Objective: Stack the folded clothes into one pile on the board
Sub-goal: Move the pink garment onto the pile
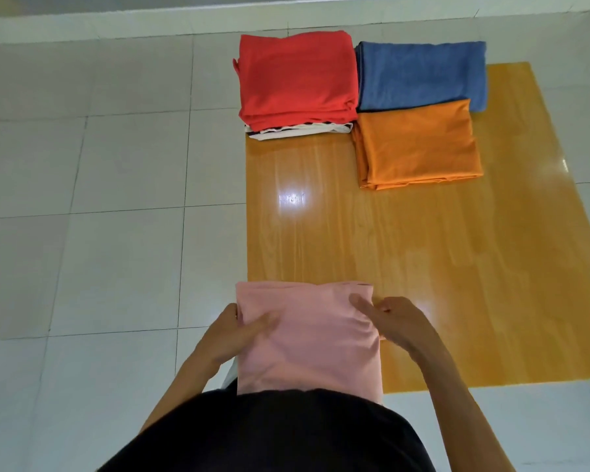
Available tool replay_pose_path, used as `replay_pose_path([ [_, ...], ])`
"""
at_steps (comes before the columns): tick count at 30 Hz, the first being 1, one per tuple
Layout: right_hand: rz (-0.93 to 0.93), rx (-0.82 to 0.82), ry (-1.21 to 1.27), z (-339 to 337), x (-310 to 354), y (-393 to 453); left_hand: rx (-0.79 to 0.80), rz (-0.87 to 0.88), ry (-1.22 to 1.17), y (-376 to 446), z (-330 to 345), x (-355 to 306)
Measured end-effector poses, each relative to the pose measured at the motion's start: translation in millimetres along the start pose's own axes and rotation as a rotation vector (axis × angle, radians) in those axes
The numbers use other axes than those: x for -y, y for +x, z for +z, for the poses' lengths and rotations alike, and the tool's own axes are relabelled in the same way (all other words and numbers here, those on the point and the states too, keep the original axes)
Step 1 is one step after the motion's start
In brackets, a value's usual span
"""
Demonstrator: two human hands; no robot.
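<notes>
A folded pink garment (pixel 307 338) is held near my body, over the near left corner of the wooden board (pixel 406 260). My left hand (pixel 235 335) grips its left edge, thumb on top. My right hand (pixel 392 318) grips its right edge. At the board's far left corner sits a pile with a folded red garment (pixel 297 76) on top and a white and dark striped one (pixel 297 131) beneath. A folded blue garment (pixel 423 73) lies at the far right, with a folded orange garment (pixel 419 144) just in front of it, overlapping its near edge.
The board lies on a floor of pale grey tiles (pixel 99 199). A white wall base (pixel 150 18) runs along the far side. My dark shirt (pixel 269 434) fills the bottom of the view and hides the pink garment's near edge.
</notes>
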State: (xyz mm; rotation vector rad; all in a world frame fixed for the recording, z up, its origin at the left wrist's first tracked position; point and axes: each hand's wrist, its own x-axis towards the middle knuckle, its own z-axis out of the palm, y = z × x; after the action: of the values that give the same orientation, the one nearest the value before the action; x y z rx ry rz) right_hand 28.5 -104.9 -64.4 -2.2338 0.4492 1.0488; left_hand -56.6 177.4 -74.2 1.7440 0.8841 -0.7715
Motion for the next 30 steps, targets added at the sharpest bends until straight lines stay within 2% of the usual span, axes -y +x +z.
replay_pose_path([
  [2, -0.02, 0.088, -0.034, 10, -8, -3, -0.019, 0.046, 0.008, -2, 4, 4],
  [4, -0.065, 0.075, 0.07, 14, -5, -2, -0.084, 0.043, -0.014, 1, 3, -2],
  [7, -0.138, -0.001, 0.247, 4, 16, 2, -0.088, 0.096, -0.197, 3, -5, -26],
  [10, -0.198, -0.135, 0.315, -3, 42, 12, -0.222, 0.096, -0.301, 19, -11, -47],
  [12, -0.19, -0.181, 0.292, -1, 54, 23, -0.322, 0.056, -0.238, 34, -9, -55],
  [16, -0.181, -0.225, 0.184, 14, 64, 34, -0.376, 0.035, 0.048, 38, 0, -58],
  [20, -0.235, -0.325, 0.103, 26, 63, 32, -0.31, 0.09, -0.047, 37, 10, -48],
  [23, -0.225, -0.299, 0.115, 22, 62, 37, -0.276, 0.107, -0.233, 35, 9, -43],
  [26, -0.215, -0.279, 0.226, 20, 56, 38, -0.217, 0.06, -0.424, 32, 2, -45],
  [28, -0.196, -0.286, 0.299, 24, 51, 34, -0.197, 0.004, -0.43, 31, -1, -41],
  [30, -0.165, -0.272, 0.363, 28, 45, 32, -0.173, -0.016, -0.298, 31, -1, -37],
])
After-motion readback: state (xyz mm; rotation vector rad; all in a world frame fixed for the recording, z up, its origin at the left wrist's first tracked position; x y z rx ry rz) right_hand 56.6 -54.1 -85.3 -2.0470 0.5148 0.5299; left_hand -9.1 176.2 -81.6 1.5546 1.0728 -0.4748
